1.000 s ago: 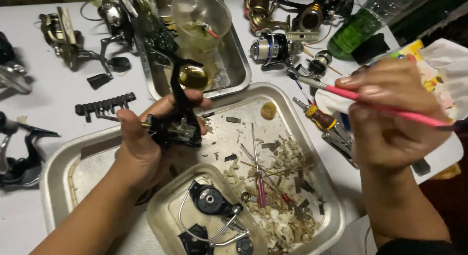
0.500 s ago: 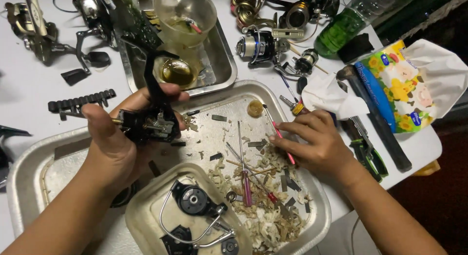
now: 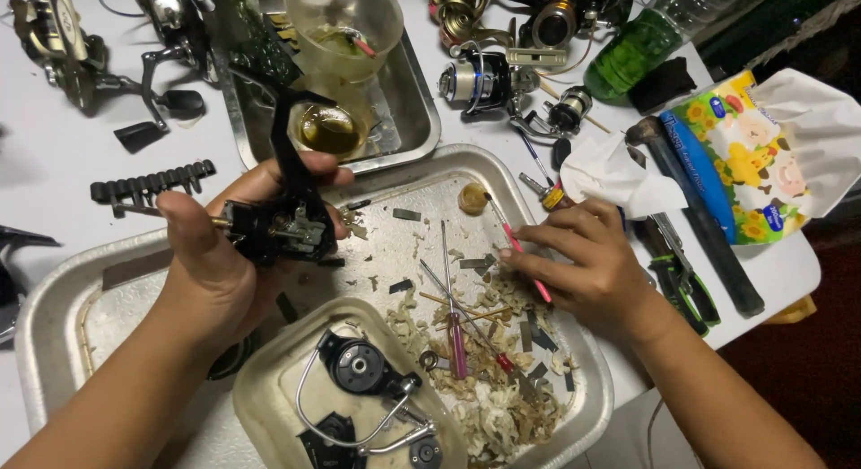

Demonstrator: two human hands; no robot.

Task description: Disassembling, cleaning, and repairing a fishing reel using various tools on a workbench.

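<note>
Right of tray [image 3: 587,406], colourful tissue pack [image 3: 735,164], green bottle [image 3: 632,52]

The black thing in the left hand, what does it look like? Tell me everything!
The black fishing reel body looks like dark metal or plastic, opened up so small silvery parts show inside. A long black arm rises from it. The left hand grips it, lifted above the big metal tray, thumb and fingers wrapped around.
</note>
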